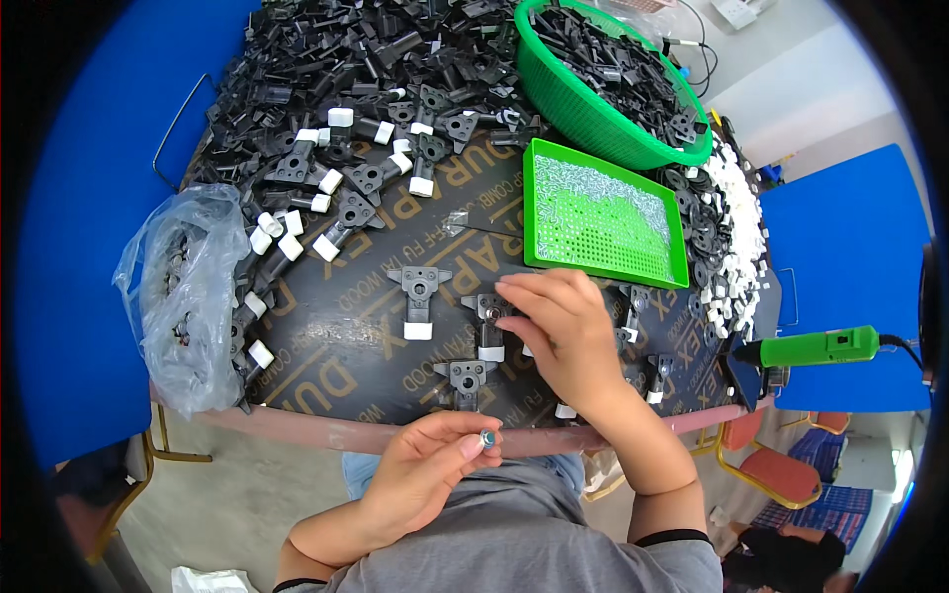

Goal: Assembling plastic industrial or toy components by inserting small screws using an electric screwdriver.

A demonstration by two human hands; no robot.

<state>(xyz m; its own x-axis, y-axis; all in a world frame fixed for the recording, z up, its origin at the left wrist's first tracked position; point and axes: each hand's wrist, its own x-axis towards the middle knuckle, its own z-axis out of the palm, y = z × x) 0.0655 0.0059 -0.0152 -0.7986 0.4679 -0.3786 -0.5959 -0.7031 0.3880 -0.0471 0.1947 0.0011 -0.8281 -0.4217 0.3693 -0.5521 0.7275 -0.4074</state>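
My left hand [425, 469] is closed near the table's front edge, pinching a small round teal-and-metal piece [487, 438] between thumb and forefinger. Over the table, my right hand [565, 331] has its thumb and fingertips curled about the right edge of a black T-shaped plastic bracket [489, 331] with a white end cap. That bracket's round centre hole shows beside the fingertips. A similar capped bracket [419, 296] lies to its left, and another bracket [465, 378] lies nearer to me. My right hand partly hides other brackets underneath it.
A green tray [605, 265] of small metal pieces lies beyond my right hand, with a green basket [554, 109] of black parts behind it. Black parts [326, 59] heap at the back; white caps [733, 217] pile right. A plastic bag [188, 296] and green electric screwdriver [820, 348] flank the table.
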